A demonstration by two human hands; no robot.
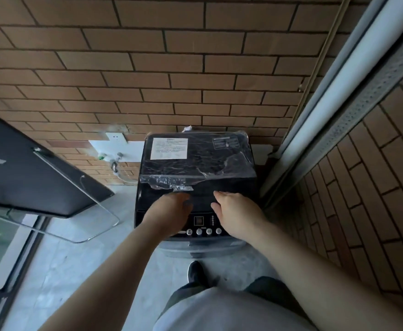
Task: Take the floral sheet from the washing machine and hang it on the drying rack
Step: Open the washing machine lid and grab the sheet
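Grey concrete floor (76,271) lay underfoot, with 1 dark shoe (195,271) planted just short of the washing machine (195,168) and a pale shirt (219,311) filling the bottom edge. Both bare forearms reached forward over the machine's front.

Closer in, the control panel (204,226) with its row of round buttons showed between the 2 wrists. The left hand (172,211) lay palm down past the panel, its fingertips blurred at the front edge of the lid (219,158), so whether they gripped anything could not be told. The right hand (234,209) hovered beside it, fingers straight and slightly spread, holding nothing, over the same front strip.

The lid was down, so the floral sheet could not be seen; both hands were at the closed top. Crinkled plastic film (195,173) covered the lid, its loose edge just beyond the left fingertips. A white label (169,148) sat on the far left of the lid.

Behind the machine rose a brown brick wall (172,68). A white socket plate (114,137) and a tap (115,161) were fixed low on it, left of the machine. A dark window panel (28,168) jutted in from the left.
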